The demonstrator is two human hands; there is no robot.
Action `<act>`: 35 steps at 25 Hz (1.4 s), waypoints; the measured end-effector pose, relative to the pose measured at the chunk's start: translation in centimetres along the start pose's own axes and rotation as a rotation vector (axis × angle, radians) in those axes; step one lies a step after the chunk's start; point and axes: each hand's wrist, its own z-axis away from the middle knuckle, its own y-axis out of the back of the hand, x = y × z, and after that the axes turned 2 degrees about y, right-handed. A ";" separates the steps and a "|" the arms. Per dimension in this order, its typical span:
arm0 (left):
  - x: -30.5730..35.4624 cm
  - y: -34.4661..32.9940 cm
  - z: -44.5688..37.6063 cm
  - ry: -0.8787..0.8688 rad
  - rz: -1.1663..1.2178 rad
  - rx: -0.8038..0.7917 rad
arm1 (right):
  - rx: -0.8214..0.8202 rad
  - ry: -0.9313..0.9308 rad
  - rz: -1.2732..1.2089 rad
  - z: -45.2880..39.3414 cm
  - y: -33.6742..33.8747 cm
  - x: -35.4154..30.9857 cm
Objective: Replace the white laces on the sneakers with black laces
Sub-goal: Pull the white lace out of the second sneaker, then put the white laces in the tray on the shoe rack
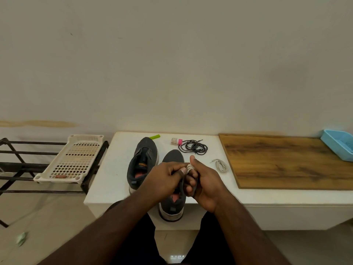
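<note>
1. My left hand [164,180] and right hand [205,180] meet above the near sneaker [172,205]. The right thumb sticks up; its fingers curl around a small coil of white lace [189,167] wound over them. The left fingers pinch the same lace beside the coil.
2. To do this well, I judge each turn should lie flat against the one before, with the loose end tucked in so the bundle does not spring apart.
3. At 12 o'clock from my hands, the black laces [193,147] lie in a loose tangle on the white table [107,180], untouched. Just beside them at 11 sits a small pink-capped bottle [176,141].
4. At 2 o'clock, a second white lace [221,165] lies folded near the wooden board [286,161].
5. At 10 o'clock stands the far sneaker [142,163], its eyelets bare, a green stick [154,137] beyond its toe.
6. Farther out: a blue basket [338,146] at 2 o'clock, a perforated tray [76,159] on a black rack [23,165] at 9.
</note>
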 end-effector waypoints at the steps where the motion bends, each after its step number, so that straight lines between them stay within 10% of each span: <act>1: 0.2 -0.2 0.1 -0.019 -0.068 0.001 | 0.009 -0.004 -0.002 -0.2 -0.1 0.1; 19: -2.3 -1.4 -2.1 -0.072 -0.454 0.116 | 0.198 -0.011 0.294 -3.1 1.8 1.0; 29: -4.2 -7.1 -13.2 0.086 -0.573 -0.075 | 0.122 0.099 0.573 -9.5 12.0 0.3; 35: -7.1 -10.2 -18.3 0.166 -0.616 -0.190 | 0.593 0.058 1.147 -16.5 20.6 -0.4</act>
